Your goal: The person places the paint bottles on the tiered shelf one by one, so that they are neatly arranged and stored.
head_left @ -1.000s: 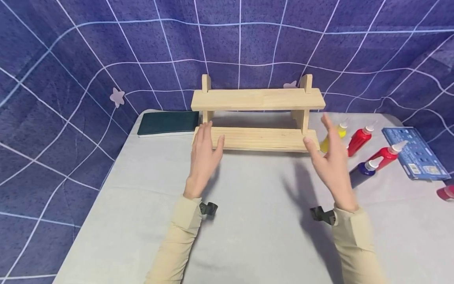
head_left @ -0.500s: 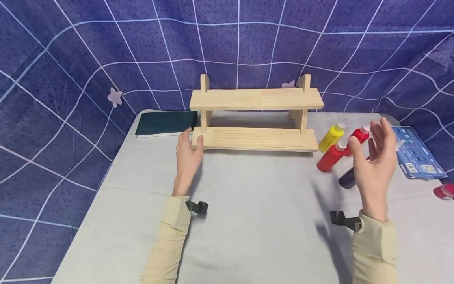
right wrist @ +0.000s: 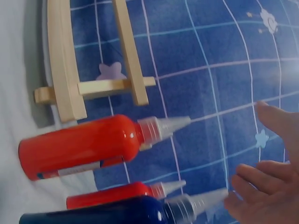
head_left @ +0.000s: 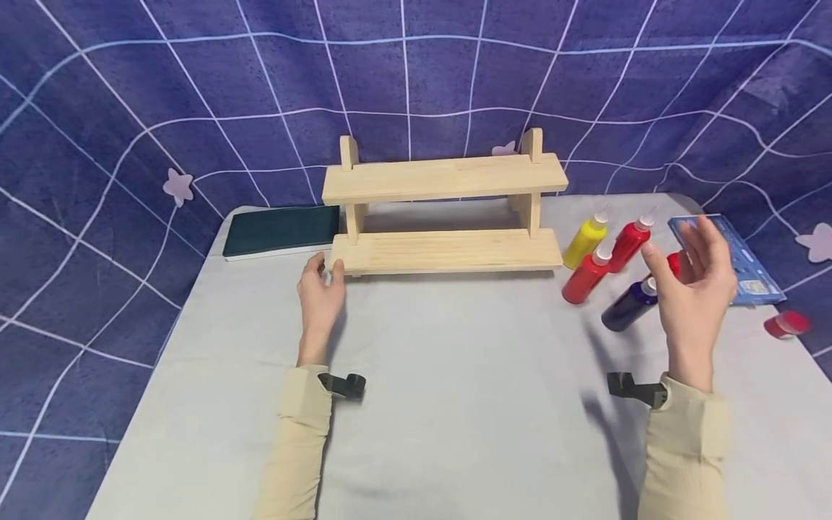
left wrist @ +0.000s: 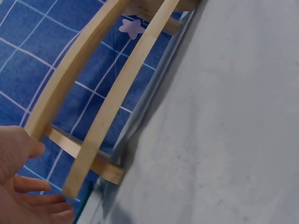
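Nearest is the pale cloth-covered counter (head_left: 468, 404), with two beige sleeves (head_left: 295, 440) reaching over it, a black wrist mount (head_left: 347, 386) on each. The right hand (head_left: 697, 310) hangs near the bottles holding nothing, fingers loosely bent with the thumb well apart. Left hand (head_left: 318, 303) is at the rack's left end, thumb and fingers spread; can't tell if it's actually touching the wood.

Just left of the right hand there's a dark blue bottle (head_left: 625, 309), and off to the right a small red jar (head_left: 787, 324). Past the blue one stands a near red bottle (head_left: 585, 280), then a yellow bottle (head_left: 585, 243) and a far red bottle (head_left: 629, 245), so that cluster sits between the right hand and the rack. One more red bottle (head_left: 674, 264) is mostly blocked by the hand, which also covers a bit of the blue package (head_left: 747, 260) lying far right.

The two-tier wooden rack (head_left: 448, 250) stands far and central, with a dark green book (head_left: 282, 231) flat just left of it. Behind everything: a blue grid backdrop (head_left: 383, 79) with pale stars.
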`<state>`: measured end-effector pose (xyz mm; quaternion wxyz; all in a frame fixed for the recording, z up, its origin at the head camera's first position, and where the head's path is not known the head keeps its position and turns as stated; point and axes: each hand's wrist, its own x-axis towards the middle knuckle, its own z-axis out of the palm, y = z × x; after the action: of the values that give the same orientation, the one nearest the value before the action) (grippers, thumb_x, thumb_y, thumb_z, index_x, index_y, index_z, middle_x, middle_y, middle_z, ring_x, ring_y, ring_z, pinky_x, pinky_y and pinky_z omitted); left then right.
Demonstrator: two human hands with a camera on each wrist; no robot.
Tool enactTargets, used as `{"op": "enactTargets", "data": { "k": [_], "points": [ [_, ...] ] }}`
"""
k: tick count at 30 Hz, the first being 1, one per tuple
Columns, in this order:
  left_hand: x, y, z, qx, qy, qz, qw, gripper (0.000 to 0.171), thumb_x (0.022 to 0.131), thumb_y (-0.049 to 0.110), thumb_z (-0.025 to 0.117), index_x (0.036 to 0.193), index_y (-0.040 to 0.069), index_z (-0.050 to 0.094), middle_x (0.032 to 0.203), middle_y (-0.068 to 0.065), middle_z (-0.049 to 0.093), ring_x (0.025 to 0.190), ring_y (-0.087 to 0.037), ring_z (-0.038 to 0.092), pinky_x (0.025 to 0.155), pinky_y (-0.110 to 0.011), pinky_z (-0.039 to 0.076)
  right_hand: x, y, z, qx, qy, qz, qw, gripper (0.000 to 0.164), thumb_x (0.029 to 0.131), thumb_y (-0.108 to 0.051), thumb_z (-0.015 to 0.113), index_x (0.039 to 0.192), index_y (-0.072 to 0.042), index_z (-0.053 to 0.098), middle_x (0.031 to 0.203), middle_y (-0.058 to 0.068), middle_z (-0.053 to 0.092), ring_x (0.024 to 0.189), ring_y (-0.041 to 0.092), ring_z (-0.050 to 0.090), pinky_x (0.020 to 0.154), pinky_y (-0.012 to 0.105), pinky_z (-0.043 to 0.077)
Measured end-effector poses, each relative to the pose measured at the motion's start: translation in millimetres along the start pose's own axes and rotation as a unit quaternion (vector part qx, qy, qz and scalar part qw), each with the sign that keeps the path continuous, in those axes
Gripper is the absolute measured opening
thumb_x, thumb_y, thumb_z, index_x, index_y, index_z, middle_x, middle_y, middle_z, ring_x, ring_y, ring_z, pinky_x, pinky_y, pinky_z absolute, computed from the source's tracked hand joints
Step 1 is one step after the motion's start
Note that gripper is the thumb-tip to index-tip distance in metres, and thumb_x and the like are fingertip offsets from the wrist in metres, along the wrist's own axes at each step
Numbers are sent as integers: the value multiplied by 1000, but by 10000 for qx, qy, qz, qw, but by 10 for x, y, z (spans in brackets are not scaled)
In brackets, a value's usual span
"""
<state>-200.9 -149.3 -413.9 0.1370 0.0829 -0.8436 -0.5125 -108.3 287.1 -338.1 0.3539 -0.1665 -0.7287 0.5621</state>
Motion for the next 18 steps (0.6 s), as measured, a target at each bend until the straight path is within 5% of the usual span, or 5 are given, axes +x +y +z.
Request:
{"op": "enactTargets", "data": {
  "k": [8,13,18],
  "points": [
    [51,-89,58,-219,-73,-485,9986,49,101,22,52,139,-8,45,136,-30,51,125,-35,54,102,-38,50,76,77,-145,-636,-833,586,9928,65,80,-7,79,139,-17,55,114,-15,64,110,1,59,99,10,44],
    [70,-117,104,-265,-9,-647,9976,45,100,20,52,136,-8,48,128,-28,58,115,-33,62,95,-39,55,124,181,-253,-1103,-1847,386,9758,69,82,-8,78,144,-7,47,105,-25,61,96,-9,57,82,3,46],
    [81,-117,151,-374,-36,-802,9961,44,101,20,51,137,-7,49,126,-27,60,112,-31,64,92,-40,56,157,323,-370,-1365,-2610,40,9556,68,81,-5,79,140,5,46,97,-23,58,71,-4,51,61,6,43]
  ]
}}
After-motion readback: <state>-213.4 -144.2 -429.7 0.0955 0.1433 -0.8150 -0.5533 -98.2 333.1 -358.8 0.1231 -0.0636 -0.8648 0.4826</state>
